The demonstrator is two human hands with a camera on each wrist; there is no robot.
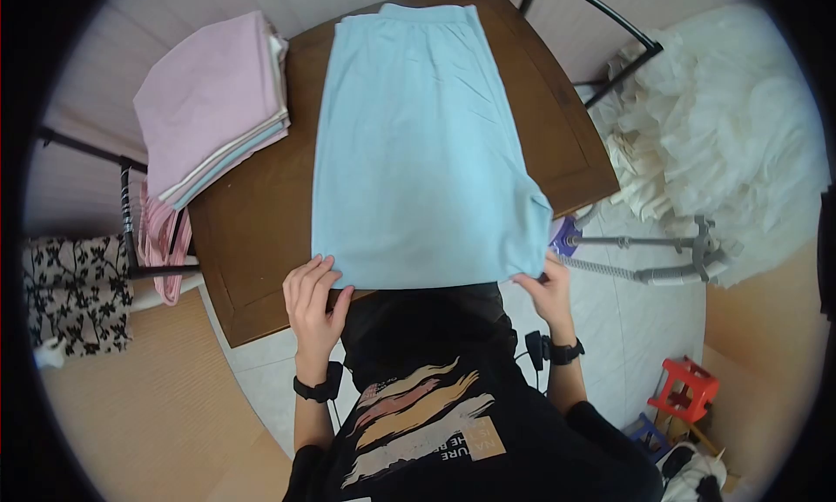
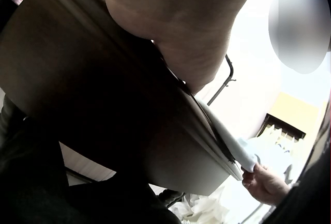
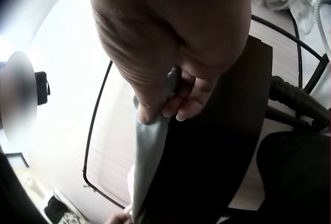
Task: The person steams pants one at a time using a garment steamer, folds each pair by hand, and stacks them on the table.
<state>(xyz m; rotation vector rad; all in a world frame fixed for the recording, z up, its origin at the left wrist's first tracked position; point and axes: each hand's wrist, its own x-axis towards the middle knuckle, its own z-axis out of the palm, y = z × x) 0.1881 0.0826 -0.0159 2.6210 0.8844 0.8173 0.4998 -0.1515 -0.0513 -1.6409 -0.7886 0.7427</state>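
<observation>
Light blue shorts lie folded in half lengthwise across the table, waistband at the far end and lower edge along the near side. My left hand rests on their near left corner, fingers laid over the fabric and thumb by the edge. In the left wrist view the table edge and the left hand fill much of the picture, its fingertips hidden. At the near right corner my right hand pinches the hem. The right wrist view shows the right hand's thumb and fingers closed on the cloth.
A stack of folded clothes, pink on top, sits at the left of the wooden table. Black metal rails stand by the table. White ruffled fabric, a grey pole and a red stool are at right.
</observation>
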